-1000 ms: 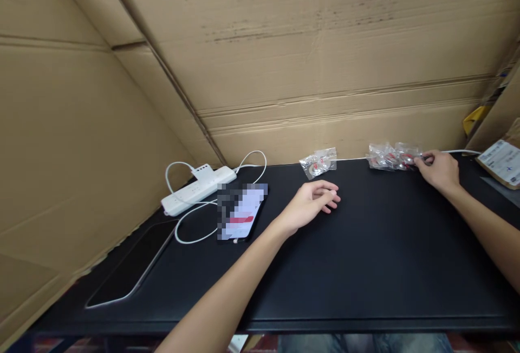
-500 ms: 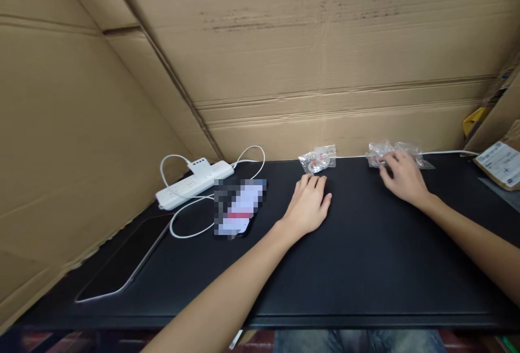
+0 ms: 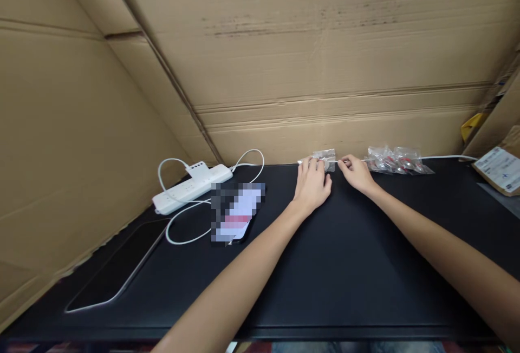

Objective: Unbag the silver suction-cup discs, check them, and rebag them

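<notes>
My left hand (image 3: 312, 184) lies palm down at the back of the black table, fingers stretched forward over a small clear plastic bag (image 3: 327, 155) and covering much of it. Just to its right, my right hand (image 3: 356, 173) has its fingertips drawn together beside that bag's right edge, at the white cable (image 3: 447, 157) that runs along the back. Whether the fingertips pinch the cable, the bag or nothing is too small to tell. Further right, several clear bags (image 3: 396, 161) with red and silvery contents lie in a cluster.
On the left are a white power strip (image 3: 193, 188) with a looping cable, a lit phone (image 3: 239, 215) with a blurred screen, and a dark tablet (image 3: 122, 266). Cardboard walls (image 3: 325, 71) stand behind and to the left. A labelled packet (image 3: 501, 168) lies at the right edge.
My right hand has left the bag cluster and moved left beside the small bag. My left hand has slid forward onto that bag, its fingers now over it.
</notes>
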The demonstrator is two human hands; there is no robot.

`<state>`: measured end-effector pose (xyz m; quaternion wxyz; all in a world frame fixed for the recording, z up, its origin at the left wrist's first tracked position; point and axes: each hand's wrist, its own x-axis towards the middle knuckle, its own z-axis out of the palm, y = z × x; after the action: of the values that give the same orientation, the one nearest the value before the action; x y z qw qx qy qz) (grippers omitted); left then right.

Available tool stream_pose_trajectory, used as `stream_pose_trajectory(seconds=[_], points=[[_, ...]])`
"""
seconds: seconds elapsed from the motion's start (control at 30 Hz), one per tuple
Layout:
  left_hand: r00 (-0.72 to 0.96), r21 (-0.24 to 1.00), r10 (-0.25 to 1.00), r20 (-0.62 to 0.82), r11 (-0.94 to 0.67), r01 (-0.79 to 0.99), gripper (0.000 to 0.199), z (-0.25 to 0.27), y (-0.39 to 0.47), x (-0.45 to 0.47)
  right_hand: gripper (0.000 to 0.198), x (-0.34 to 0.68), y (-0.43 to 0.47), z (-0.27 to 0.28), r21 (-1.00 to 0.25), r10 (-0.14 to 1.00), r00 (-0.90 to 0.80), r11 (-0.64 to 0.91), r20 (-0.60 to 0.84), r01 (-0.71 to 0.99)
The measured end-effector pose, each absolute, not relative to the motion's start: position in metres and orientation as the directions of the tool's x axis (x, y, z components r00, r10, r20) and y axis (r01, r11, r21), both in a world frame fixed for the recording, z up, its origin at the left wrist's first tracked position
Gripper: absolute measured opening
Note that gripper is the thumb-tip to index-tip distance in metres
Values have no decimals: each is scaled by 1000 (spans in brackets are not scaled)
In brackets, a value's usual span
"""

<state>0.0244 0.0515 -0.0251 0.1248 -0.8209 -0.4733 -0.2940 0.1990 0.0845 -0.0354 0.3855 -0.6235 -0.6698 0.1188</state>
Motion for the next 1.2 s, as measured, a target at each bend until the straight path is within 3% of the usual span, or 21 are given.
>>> stream_pose_trajectory(seconds=[0.1,0.23,0.33,0.47,0.63,0.73,0.8,0.9,1.03,1.2], points=[[348,99,699,625,-513,852,26,-25,54,24,35,185,102,-38,-711,923,240,50,302,701],[354,106,691,631,-528,843,26,-24,52,22,17,178,112,-41,-802,908,349,-24,232,597],[388,108,678,625,-567,817,24,-24,51,21,8,181,108,-43,-880,910,347,41,229,473],[392,174,675,625,-610,773,18,-24,51,19,13,192,85,-44,-955,900,350,183,259,235],[329,450,724,606,-654,608,11,-21,42,26,27,205,30,-35,-969,944,239,245,229,-39],[285,690,842,459,-539,483,19,-17,30,37,29,208,4,-27,-936,989,17,142,144,-324],[232,804,901,366,-432,408,25,-16,23,44,27,209,-5,-22,-912,986,-100,81,132,-401],[197,951,959,203,-241,194,25,-17,16,47,26,210,-7,-18,-915,966,-215,44,140,-401],[391,987,918,69,-6,-159,31,-17,8,31,26,214,-11,-16,-943,940,-317,15,126,-331],[433,989,899,66,-3,-145,33,-10,-4,11,24,216,-23,-18,-985,940,-310,100,141,-144]])
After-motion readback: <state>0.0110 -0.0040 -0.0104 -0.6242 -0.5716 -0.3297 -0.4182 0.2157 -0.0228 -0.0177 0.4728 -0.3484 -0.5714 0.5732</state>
